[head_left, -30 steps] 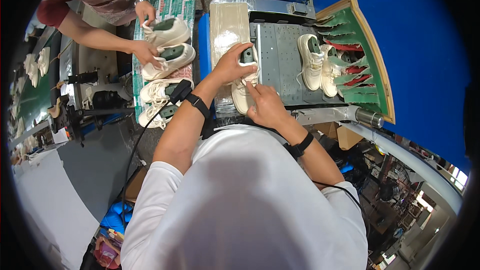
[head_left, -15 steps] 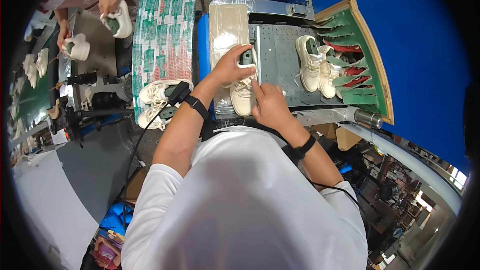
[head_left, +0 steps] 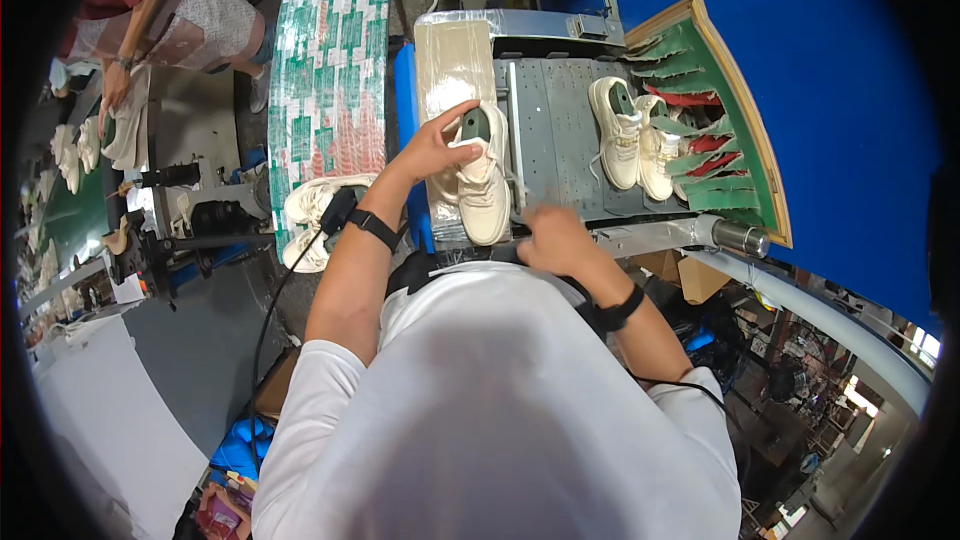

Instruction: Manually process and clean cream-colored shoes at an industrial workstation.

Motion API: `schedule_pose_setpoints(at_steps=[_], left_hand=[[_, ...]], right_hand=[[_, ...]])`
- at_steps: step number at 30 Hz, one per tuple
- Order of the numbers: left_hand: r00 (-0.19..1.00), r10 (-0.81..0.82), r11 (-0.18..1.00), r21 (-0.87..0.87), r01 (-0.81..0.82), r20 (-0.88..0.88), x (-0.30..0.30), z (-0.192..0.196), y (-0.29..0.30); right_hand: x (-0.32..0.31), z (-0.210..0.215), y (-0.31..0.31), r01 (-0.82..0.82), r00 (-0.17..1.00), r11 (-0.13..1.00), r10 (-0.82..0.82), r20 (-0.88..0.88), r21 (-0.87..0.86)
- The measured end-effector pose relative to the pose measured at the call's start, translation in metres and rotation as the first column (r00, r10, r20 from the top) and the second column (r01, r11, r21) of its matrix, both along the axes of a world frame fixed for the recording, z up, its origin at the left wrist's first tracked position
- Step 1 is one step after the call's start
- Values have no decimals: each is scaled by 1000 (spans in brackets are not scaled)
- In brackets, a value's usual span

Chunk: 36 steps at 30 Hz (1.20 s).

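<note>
A cream sneaker [head_left: 484, 202] with a dark green last inside rests, toe toward me, on the tape-wrapped board [head_left: 455, 60]. My left hand [head_left: 432, 152] grips it around the ankle opening, thumb over the tongue and fingers at the heel side. To the right of the shoe, my right hand [head_left: 558, 240] is closed in a pinch, slightly blurred. A pale shoelace [head_left: 517, 188] runs from the sneaker's eyelets toward its fingertips; the exact hold is smeared by motion.
Two cream sneakers [head_left: 622, 145] stand on the dark conveyor [head_left: 560, 130] before a green fringed curtain [head_left: 745, 155] in a wooden frame. More sneakers [head_left: 305, 202] lie on a green-and-white wrapped board [head_left: 330, 70] at left. A co-worker [head_left: 165, 15] stands at far left.
My right hand has moved away from the sneaker, to the right and toward me, drawing the lace. The sneaker has shifted slightly toward me. The co-worker's hands have moved left.
</note>
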<state>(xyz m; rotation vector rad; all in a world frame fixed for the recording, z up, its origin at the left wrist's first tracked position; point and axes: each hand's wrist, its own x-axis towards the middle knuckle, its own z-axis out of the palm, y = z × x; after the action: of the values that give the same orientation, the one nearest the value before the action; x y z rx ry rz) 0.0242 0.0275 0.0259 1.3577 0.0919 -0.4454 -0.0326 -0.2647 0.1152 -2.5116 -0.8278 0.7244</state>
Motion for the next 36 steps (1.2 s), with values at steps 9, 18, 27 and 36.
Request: schedule_pose_setpoints(at_steps=[9,18,27,36], left_hand=[[677,670,711,3,-703,-307,-73,-79,0],[892,378,710,540,-451,248,-8,43,56],[973,-66,412,894,-176,221,16,-66,258],[919,77,552,752,-361,386,31,-50,-15]], right_hand=[[-19,-24,-1,219,916,973,-230,-329,-71],[-46,-33,-12,282,903,959,-273,-332,-22],[-71,-41,-36,328,866,943,-327,-379,-63],[-88,-62,-92,444,833,893,-382,-400,72]])
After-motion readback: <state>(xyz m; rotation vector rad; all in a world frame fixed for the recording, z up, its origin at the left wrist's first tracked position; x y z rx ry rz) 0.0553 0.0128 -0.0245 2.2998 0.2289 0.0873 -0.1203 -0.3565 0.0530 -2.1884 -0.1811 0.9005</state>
